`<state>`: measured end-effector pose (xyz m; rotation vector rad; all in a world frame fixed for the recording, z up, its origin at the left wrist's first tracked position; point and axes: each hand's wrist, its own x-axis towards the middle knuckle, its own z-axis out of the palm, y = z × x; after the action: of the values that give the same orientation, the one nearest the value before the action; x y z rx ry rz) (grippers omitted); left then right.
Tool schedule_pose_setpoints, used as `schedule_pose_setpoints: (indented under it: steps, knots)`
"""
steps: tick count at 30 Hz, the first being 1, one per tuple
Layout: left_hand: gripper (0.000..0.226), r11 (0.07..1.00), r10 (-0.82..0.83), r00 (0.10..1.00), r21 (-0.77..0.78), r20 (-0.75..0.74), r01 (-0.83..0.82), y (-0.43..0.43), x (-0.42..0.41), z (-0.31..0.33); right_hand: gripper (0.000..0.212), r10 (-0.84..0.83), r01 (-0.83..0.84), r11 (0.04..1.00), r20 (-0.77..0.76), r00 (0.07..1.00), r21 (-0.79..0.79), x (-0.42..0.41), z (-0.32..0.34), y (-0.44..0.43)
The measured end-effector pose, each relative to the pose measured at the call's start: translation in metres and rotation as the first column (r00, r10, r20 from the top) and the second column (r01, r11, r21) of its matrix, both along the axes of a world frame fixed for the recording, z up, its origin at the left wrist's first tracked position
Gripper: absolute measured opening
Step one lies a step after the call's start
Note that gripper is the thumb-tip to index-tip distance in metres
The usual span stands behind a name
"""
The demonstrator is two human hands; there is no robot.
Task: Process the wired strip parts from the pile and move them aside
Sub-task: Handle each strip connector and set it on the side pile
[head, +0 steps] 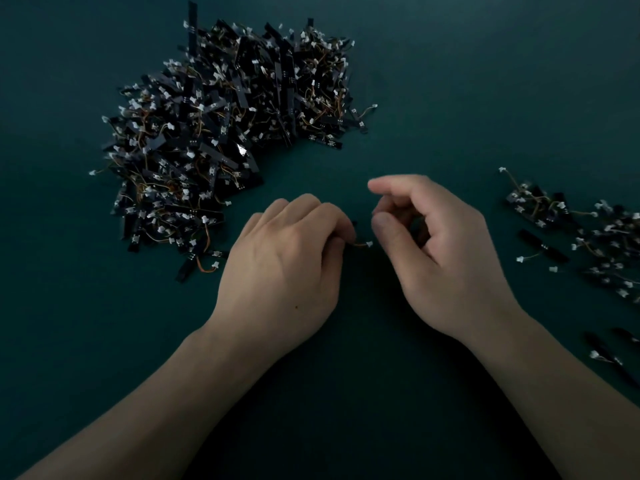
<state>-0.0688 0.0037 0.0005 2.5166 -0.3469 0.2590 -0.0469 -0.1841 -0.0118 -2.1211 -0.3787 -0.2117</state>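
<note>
left hand [284, 265] grips wired strip part [367, 243] | right hand [443, 258] near (fingers loosely curled)

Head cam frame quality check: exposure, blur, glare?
Head view: underexposed overall; dark strips in the main pile merge into one mass, only white connectors stand out; one small glint there, no wider glare; deep shadow on the table between the forearms; right hand fingertips motion-smeared, left hand sharper, the wired strip part it pinches mostly hidden; side pile at the right edge soft.
</note>
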Motion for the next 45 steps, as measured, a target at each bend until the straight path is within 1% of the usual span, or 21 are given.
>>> schedule_pose_setpoints:
  steps: [3, 7, 10, 12, 14, 16, 17, 19, 20, 23, 27, 30, 32, 33, 35, 37, 39, 41, 43, 44, 45]
  knots:
    - [0.014, 0.978, 0.048, 0.999, -0.203, 0.001, -0.047, 0.002, 0.003, 0.001, 0.027, 0.038, -0.038, 0.999, -0.073, 0.997, 0.011, 0.000, 0.004, 0.000]
    - [0.015, 0.933, 0.018, 0.997, -0.357, -0.071, -0.042, 0.002, 0.001, 0.003, 0.021, 0.139, -0.142, 0.990, -0.108, 0.984, -0.017, 0.000, 0.008, 0.001]
    - [0.017, 0.924, -0.040, 0.994, -0.381, -0.103, -0.002, 0.002, 0.000, 0.005, 0.014, 0.206, -0.208, 0.978, -0.073, 0.976, -0.011, -0.002, 0.009, 0.001]
    - [0.019, 0.922, -0.095, 0.988, -0.385, -0.123, 0.041, 0.004, 0.000, 0.005, 0.009, 0.203, -0.203, 0.979, -0.052, 0.978, 0.014, -0.003, 0.008, 0.001]
    - [0.019, 0.922, -0.146, 0.981, -0.377, -0.125, 0.089, 0.006, 0.000, 0.004, 0.021, 0.174, -0.169, 0.984, -0.076, 0.982, 0.063, -0.004, 0.008, 0.002]
    - [0.017, 0.914, -0.166, 0.977, -0.391, -0.131, 0.103, 0.008, 0.001, 0.002, 0.033, 0.190, -0.183, 0.979, -0.090, 0.978, 0.087, -0.004, 0.009, 0.002]
    - [0.016, 0.905, -0.169, 0.976, -0.414, -0.138, 0.098, 0.008, 0.002, 0.001, 0.032, 0.208, -0.201, 0.976, -0.088, 0.974, 0.083, -0.004, 0.009, 0.002]
    - [0.018, 0.875, -0.177, 0.972, -0.477, -0.155, 0.083, 0.009, 0.002, 0.000, 0.015, 0.209, -0.207, 0.978, -0.036, 0.977, 0.037, -0.004, 0.010, 0.002]
    - [0.020, 0.857, -0.185, 0.969, -0.509, -0.162, 0.079, 0.009, 0.003, -0.001, 0.012, 0.192, -0.192, 0.981, -0.013, 0.981, 0.015, -0.004, 0.010, 0.002]
    - [0.020, 0.822, -0.218, 0.960, -0.563, -0.178, 0.083, 0.009, 0.004, 0.000, 0.013, 0.169, -0.170, 0.985, -0.037, 0.985, -0.014, -0.003, 0.010, 0.003]
    - [0.021, 0.781, -0.266, 0.952, -0.613, -0.155, 0.119, 0.011, 0.004, 0.001, 0.005, 0.151, -0.152, 0.988, -0.038, 0.988, -0.010, -0.005, 0.007, 0.002]
    - [0.030, 0.746, -0.177, 0.977, -0.663, -0.120, 0.054, 0.008, 0.005, 0.002, 0.004, 0.131, -0.129, 0.991, 0.073, 0.989, -0.041, -0.007, 0.006, 0.003]
    - [0.030, 0.690, -0.070, 0.988, -0.722, -0.141, -0.055, 0.009, 0.007, 0.004, 0.004, 0.102, -0.095, 0.994, 0.155, 0.983, -0.050, -0.008, 0.006, 0.004]
    - [0.028, 0.682, -0.034, 0.985, -0.724, -0.166, -0.099, 0.009, 0.008, 0.005, 0.005, 0.085, -0.080, 0.996, 0.190, 0.978, -0.036, -0.008, 0.006, 0.004]
    - [0.030, 0.747, -0.036, 0.977, -0.654, -0.212, -0.115, 0.010, 0.009, 0.006, 0.007, 0.067, -0.070, 0.997, 0.236, 0.970, 0.007, -0.007, 0.006, 0.002]
    - [0.035, 0.826, -0.078, 0.971, -0.560, -0.227, -0.064, 0.007, 0.008, 0.006, 0.009, 0.063, -0.075, 0.997, 0.270, 0.961, 0.033, -0.006, 0.005, 0.001]
    - [0.031, 0.856, -0.091, 0.972, -0.515, -0.215, -0.034, 0.006, 0.006, 0.007, 0.007, 0.069, -0.086, 0.995, 0.272, 0.960, 0.051, -0.007, 0.006, 0.002]
    - [0.028, 0.863, -0.094, 0.977, -0.506, -0.191, -0.016, 0.007, 0.006, 0.007, 0.011, 0.080, -0.097, 0.992, 0.187, 0.979, 0.083, -0.007, 0.007, 0.002]
    - [0.028, 0.865, -0.104, 0.979, -0.502, -0.177, 0.001, 0.007, 0.006, 0.007, 0.017, 0.096, -0.098, 0.991, 0.022, 0.995, 0.095, -0.006, 0.008, 0.001]
    - [0.028, 0.865, -0.107, 0.979, -0.501, -0.174, 0.006, 0.007, 0.005, 0.008, 0.016, 0.109, -0.106, 0.992, -0.039, 0.993, 0.072, -0.004, 0.009, 0.000]
    - [0.028, 0.866, -0.104, 0.979, -0.501, -0.173, 0.004, 0.006, 0.005, 0.008, 0.023, 0.116, -0.113, 0.993, -0.069, 0.991, 0.036, -0.003, 0.009, 0.000]
